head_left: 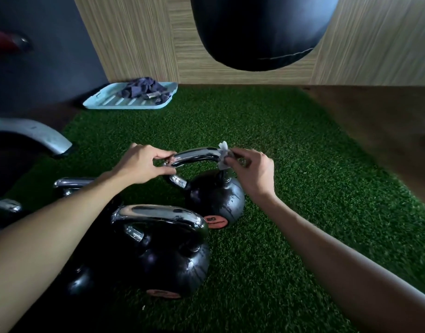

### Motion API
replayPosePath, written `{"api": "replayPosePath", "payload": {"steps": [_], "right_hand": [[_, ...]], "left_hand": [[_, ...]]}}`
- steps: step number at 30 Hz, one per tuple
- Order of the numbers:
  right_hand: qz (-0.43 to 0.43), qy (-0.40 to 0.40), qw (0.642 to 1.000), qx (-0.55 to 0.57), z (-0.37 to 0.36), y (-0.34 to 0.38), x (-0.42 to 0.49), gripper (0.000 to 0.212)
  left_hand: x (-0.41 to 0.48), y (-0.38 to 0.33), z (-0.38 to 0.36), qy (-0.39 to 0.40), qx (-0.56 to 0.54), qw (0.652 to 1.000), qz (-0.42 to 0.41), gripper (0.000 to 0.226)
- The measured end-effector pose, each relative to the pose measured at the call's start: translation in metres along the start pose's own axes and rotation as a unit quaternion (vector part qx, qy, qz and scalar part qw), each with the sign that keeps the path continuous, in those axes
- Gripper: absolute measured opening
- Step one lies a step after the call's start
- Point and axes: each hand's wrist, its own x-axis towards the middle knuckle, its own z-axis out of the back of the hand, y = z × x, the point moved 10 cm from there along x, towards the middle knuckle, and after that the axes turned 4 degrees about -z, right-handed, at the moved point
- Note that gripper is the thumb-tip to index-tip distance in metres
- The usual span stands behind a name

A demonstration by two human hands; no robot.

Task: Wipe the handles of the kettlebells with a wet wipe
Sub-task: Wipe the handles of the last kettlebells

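A black kettlebell (216, 200) with a chrome handle (197, 155) stands on the green turf in the middle of the head view. My left hand (141, 164) pinches the left end of that handle. My right hand (252, 171) pinches a small white wet wipe (223, 156) wrapped on the handle's right bend. A larger black kettlebell (158, 255) with a chrome handle stands nearer to me. Two more chrome handles (72, 183) show at the left, partly hidden by my left arm.
A pale blue tray (105, 103) holding dark cloths lies at the back left by the wall. A black punching bag (259, 32) hangs above the turf. A grey machine foot (38, 138) reaches in from the left. Bare turf (314, 188) lies to the right.
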Motion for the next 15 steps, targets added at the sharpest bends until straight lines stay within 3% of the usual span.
{"api": "replayPosePath", "payload": {"steps": [5, 10, 15], "right_hand": [[-0.143, 0.072, 0.987, 0.014, -0.030, -0.061, -0.035, 0.027], [-0.128, 0.013, 0.990, 0.065, -0.023, -0.048, -0.022, 0.016], [-0.149, 0.041, 0.987, 0.050, -0.033, -0.056, -0.031, 0.013]], "left_hand": [[-0.003, 0.011, -0.005, 0.013, -0.019, 0.999, 0.023, 0.057], [-0.002, 0.028, -0.013, 0.029, -0.045, 0.998, 0.042, 0.064], [0.001, 0.028, -0.018, 0.027, -0.070, 0.996, 0.042, 0.061]]}}
